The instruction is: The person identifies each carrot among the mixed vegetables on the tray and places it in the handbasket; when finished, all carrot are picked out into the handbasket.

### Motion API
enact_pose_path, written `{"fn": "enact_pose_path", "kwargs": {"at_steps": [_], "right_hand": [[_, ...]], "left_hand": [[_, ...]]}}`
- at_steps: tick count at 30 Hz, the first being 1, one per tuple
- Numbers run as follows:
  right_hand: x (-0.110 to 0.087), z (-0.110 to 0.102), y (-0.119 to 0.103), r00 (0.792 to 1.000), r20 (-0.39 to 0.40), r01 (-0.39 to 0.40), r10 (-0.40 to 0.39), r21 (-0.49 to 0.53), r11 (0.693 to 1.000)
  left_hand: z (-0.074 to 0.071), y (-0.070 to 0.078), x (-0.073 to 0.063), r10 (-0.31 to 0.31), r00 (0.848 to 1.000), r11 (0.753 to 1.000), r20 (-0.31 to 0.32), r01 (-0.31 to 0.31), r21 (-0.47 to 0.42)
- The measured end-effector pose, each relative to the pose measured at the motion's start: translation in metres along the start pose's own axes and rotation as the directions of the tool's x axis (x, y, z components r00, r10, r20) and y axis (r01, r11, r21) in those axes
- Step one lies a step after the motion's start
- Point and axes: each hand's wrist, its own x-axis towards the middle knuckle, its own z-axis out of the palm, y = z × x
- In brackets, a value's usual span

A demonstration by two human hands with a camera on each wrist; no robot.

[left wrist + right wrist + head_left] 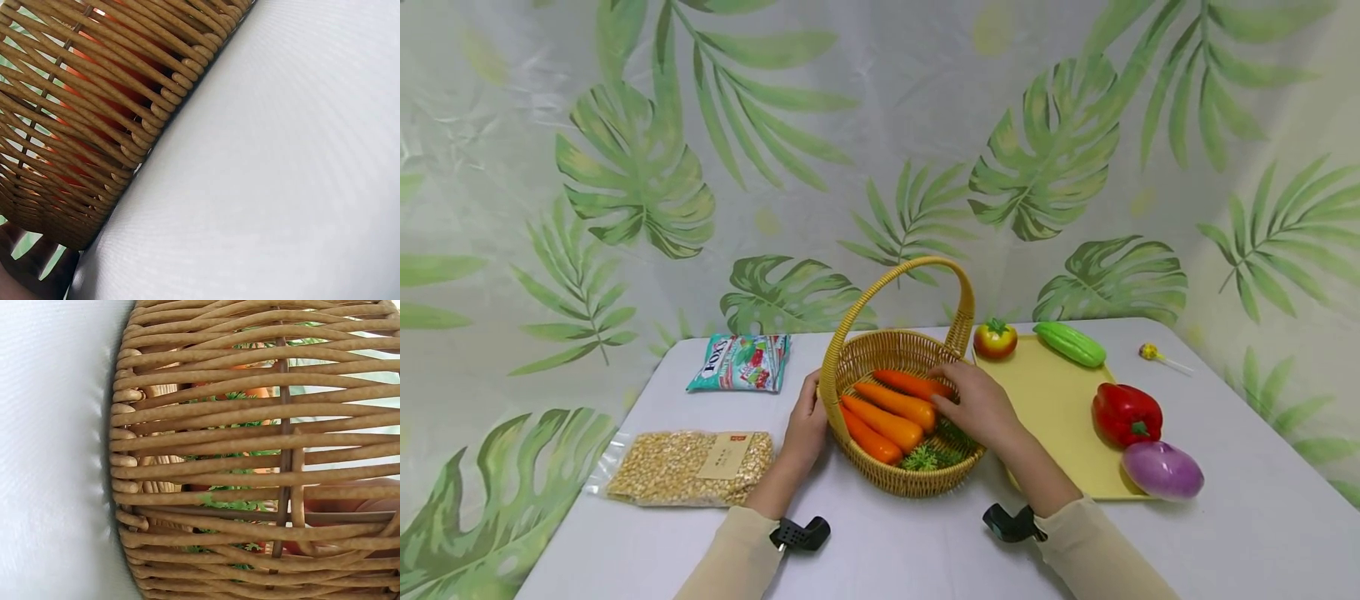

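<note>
A woven wicker basket (891, 482) with a tall arched handle stands at the middle of the table, with several orange carrots (883, 423) side by side in it. Green carrot tops (921, 458) show at its front right. My left hand (805, 429) holds the basket's left side by the foot of the handle; its fingers (47, 256) lie along the weave in the left wrist view. Over the right rim reaches my right hand (977, 404), thumb and fingers around the right end of the rearmost carrot (910, 384). The right wrist view shows mostly the basket's wall (206, 444).
Left lie a FOX'S candy bag (745, 364) and a bag of yellow kernels (662, 467). Right of the basket is a yellow tray (1052, 417) with a tomato (996, 340), green gourd (1071, 343), red bell pepper (1126, 414) and purple onion (1162, 471). A lollipop (1150, 352) lies beyond.
</note>
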Motion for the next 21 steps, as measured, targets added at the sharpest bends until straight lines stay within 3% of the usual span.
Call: {"fn": "enact_pose_path", "kwargs": {"at_steps": [3, 11, 17, 21], "right_hand": [[-0.002, 0.000, 0.001, 1.000, -0.009, 0.013, -0.013, 0.017, 1.000], [-0.011, 0.000, 0.004, 0.998, -0.041, 0.055, -0.054, 0.033, 0.998], [-0.015, -0.008, 0.009, 0.991, -0.079, 0.114, -0.108, 0.075, 0.991], [-0.015, -0.020, 0.015, 0.980, -0.150, 0.143, -0.133, 0.055, 0.988]], "left_hand": [[0.000, -0.002, 0.001, 0.002, 1.000, 1.000, -0.002, -0.002, -0.001], [0.005, -0.037, 0.017, 0.002, 1.000, 1.000, -0.026, -0.003, -0.030], [0.006, -0.038, 0.016, 0.004, 0.998, 1.000, -0.062, -0.005, -0.017], [0.003, -0.032, 0.016, -0.014, 0.997, 0.998, -0.069, 0.019, 0.059]]}}
